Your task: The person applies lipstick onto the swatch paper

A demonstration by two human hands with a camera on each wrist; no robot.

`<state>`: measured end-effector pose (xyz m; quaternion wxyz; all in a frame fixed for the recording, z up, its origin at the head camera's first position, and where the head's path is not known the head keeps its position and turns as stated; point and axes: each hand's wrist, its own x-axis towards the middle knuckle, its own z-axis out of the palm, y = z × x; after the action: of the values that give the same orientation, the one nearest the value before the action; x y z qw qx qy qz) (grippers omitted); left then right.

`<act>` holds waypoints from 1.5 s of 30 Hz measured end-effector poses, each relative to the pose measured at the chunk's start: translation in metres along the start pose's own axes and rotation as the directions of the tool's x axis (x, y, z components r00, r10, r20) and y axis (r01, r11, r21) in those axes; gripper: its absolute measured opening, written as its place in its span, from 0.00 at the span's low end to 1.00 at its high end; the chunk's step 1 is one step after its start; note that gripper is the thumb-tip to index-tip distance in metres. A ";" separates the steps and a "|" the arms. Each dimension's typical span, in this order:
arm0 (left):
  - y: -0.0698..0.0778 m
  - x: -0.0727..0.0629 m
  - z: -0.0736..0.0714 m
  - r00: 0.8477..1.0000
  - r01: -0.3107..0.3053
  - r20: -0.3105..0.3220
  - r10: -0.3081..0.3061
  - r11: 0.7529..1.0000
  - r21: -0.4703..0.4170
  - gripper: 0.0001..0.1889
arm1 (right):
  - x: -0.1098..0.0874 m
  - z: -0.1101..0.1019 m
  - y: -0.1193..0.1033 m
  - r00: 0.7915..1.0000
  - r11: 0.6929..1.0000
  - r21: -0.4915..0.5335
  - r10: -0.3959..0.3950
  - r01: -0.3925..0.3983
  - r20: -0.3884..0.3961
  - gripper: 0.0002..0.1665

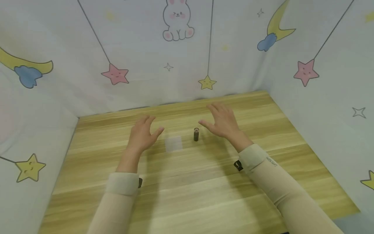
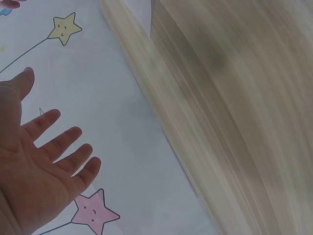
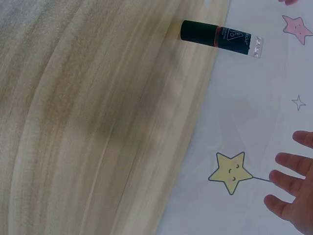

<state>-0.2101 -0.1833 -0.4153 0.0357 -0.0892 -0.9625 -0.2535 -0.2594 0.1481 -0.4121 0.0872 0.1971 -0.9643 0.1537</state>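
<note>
A small black tube [image 1: 196,134] with a reddish band, white lettering and a clear end stands upright on the wooden table. The right wrist view shows the same black tube [image 3: 215,37] closer. My right hand [image 1: 223,122] hovers just right of it, fingers spread and holding nothing. To the left of the tube lies a pale translucent square [image 1: 173,144], flat on the wood. My left hand [image 1: 142,134] is held over the table left of that square, thumb apart from the fingers. Both wrist views show the left palm [image 2: 34,181] and right fingers [image 3: 293,181] bare.
The wood-grain table [image 1: 181,195] meets a white curtain [image 1: 140,42] printed with stars, moons and a rabbit at its back and sides. A dark wrist device [image 1: 238,165] peeks from under the right cuff. Some dark edge [image 1: 284,232] shows at the bottom.
</note>
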 end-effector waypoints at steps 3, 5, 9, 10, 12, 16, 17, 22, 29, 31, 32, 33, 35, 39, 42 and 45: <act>0.008 0.004 0.007 1.000 -0.022 0.018 0.023 0.999 -0.025 0.35 | -0.002 0.001 0.001 1.000 1.000 -0.003 -0.008 0.008 0.003 0.46; 0.012 0.007 0.012 0.999 -0.035 0.031 0.036 0.999 -0.026 0.34 | -0.004 0.001 0.001 1.000 1.000 0.000 -0.024 0.024 0.004 0.45; 0.018 0.010 0.023 0.997 -0.055 0.061 0.056 0.998 -0.020 0.33 | -0.007 0.004 0.002 0.998 0.999 -0.007 -0.048 0.048 0.032 0.43; 0.020 0.012 0.026 0.996 -0.059 0.068 0.061 0.998 -0.018 0.33 | -0.007 0.005 0.003 0.998 0.999 -0.014 -0.051 0.051 0.046 0.42; 0.024 0.014 0.032 0.994 -0.067 0.084 0.067 0.998 -0.007 0.32 | -0.009 0.008 0.004 0.995 0.998 -0.026 -0.057 0.059 0.080 0.43; 0.035 0.018 0.043 0.990 -0.072 0.122 0.070 0.997 0.013 0.32 | -0.011 0.013 0.005 0.989 0.997 -0.023 -0.073 0.077 0.130 0.42; 0.036 0.019 0.046 0.989 -0.074 0.133 0.071 0.997 0.017 0.32 | -0.011 0.014 0.004 0.988 0.997 -0.016 -0.077 0.080 0.137 0.43; 0.046 0.023 0.058 0.984 -0.080 0.163 0.076 0.997 0.020 0.32 | -0.013 0.022 0.003 0.985 0.995 0.006 -0.096 0.096 0.146 0.41; 0.059 0.029 0.069 0.974 -0.131 0.189 0.125 0.991 0.020 0.31 | -0.014 0.035 0.005 0.978 0.990 -0.008 -0.141 0.144 0.154 0.38; 0.063 0.031 0.073 0.971 -0.138 0.197 0.133 0.990 0.014 0.31 | -0.015 0.039 0.005 0.975 0.988 -0.014 -0.149 0.153 0.162 0.37; 0.065 0.032 0.075 0.970 -0.144 0.202 0.138 0.989 0.015 0.31 | -0.016 0.041 0.005 0.975 0.988 -0.013 -0.151 0.155 0.165 0.37; 0.066 0.032 0.077 0.968 -0.148 0.207 0.142 0.989 0.014 0.31 | -0.017 0.043 0.005 0.974 0.987 -0.018 -0.152 0.157 0.170 0.37; 0.069 0.034 0.082 0.964 -0.155 0.220 0.147 0.988 0.017 0.30 | -0.019 0.046 0.005 0.973 0.988 -0.012 -0.148 0.152 0.175 0.36; 0.073 0.037 0.090 0.957 -0.164 0.250 0.148 0.985 0.044 0.31 | -0.021 0.054 0.005 0.974 0.990 0.001 -0.139 0.141 0.176 0.35; 0.076 0.038 0.095 0.953 -0.161 0.270 0.139 0.985 0.058 0.32 | -0.021 0.060 0.005 0.974 0.988 0.002 -0.150 0.152 0.170 0.34; 0.078 0.039 0.097 0.951 -0.162 0.276 0.141 0.985 0.053 0.31 | -0.020 0.063 0.005 0.973 0.987 0.004 -0.160 0.162 0.168 0.31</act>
<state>-0.2357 -0.0625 -0.4577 -0.0735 -0.1954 -0.9575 -0.1992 -0.2504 0.1388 -0.4775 0.0190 0.2864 -0.9498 0.1245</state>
